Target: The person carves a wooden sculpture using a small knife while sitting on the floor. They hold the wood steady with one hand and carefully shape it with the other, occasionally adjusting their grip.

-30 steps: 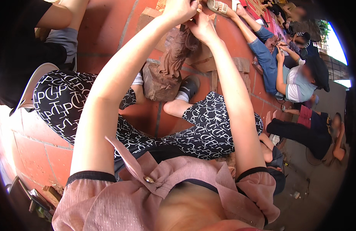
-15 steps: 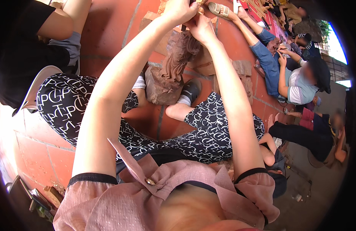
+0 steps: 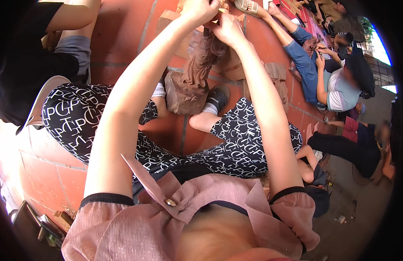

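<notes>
A carved brown wooden statue [image 3: 198,65] with draped folds stands on its rough block base [image 3: 184,95] between my feet. Over its upper end, at the picture's top edge, both my hands are close together. My left hand [image 3: 200,10] is closed, its fingertips partly cut off by the frame. Just right of it and a little nearer, my right hand [image 3: 228,29] has its fingers curled in by the statue's top. A dark bit shows beneath the right fingers. Whatever either hand grips is too hidden to name, and the statue's top is covered by the hands.
Wood pieces [image 3: 276,71] lie on the red tile floor [image 3: 123,39] around the statue. A person in dark clothes [image 3: 31,69] sits close at left. At right, another person [image 3: 340,87] handles a brown carving; others sit beyond. Tools and scraps [image 3: 49,226] lie lower left.
My left hand has shifted slightly up, further past the top edge. The right hand stays by the statue's top, its fingers a little lower. The whole view has tilted slightly.
</notes>
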### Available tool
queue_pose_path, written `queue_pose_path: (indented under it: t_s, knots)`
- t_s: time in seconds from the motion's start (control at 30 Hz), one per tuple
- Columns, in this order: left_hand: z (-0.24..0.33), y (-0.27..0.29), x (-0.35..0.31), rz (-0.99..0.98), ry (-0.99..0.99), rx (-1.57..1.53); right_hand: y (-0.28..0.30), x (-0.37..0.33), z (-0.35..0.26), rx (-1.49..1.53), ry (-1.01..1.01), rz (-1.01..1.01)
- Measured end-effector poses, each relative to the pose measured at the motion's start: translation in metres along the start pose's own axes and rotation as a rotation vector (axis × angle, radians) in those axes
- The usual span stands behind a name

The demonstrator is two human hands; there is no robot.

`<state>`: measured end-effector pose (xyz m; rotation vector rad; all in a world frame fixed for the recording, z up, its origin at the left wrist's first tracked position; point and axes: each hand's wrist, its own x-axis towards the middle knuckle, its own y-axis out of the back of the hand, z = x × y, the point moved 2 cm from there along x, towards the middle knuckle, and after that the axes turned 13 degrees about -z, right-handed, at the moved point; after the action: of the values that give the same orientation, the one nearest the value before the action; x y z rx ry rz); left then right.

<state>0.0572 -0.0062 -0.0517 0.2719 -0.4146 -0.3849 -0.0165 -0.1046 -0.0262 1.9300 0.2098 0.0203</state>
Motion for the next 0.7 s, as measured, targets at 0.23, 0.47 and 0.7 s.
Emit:
queue_pose_path:
  t_s: [0.23,0.47,0.7]
  knots:
    - [0.021,0.014,-0.004,-0.209,0.135,-0.420,-0.012,0.002,0.046,0.931,0.103,0.331]
    - [-0.074,-0.035,-0.092,-0.018,0.403,-0.533,0.009,-0.083,0.046,1.407,0.004,0.635]
    - [-0.082,-0.070,-0.100,0.053,0.464,-0.687,-0.011,-0.108,0.041,1.436,-0.111,0.658]
